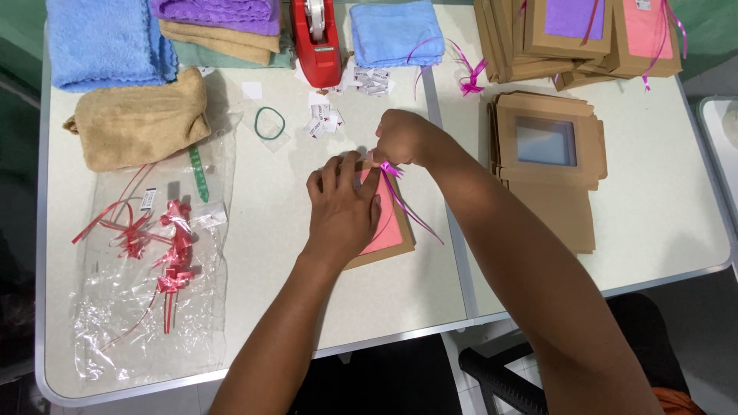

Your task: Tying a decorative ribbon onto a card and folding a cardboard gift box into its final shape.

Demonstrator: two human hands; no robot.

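My left hand (342, 206) lies flat on a brown cardboard box with a pink window (390, 225) in the middle of the table, covering most of it. At the box's top corner, my right hand (403, 137) pinches a small magenta ribbon bow (389, 169). Thin ribbon tails trail from the bow down to the right across the box.
A clear plastic bag with red ribbon bows (165, 253) lies at the left. Folded towels (138, 115), a red tape dispenser (315, 38), small labels (323, 121) and a green rubber band (270, 123) sit at the back. Flat window boxes (547, 146) and finished boxes (584, 34) are at the right.
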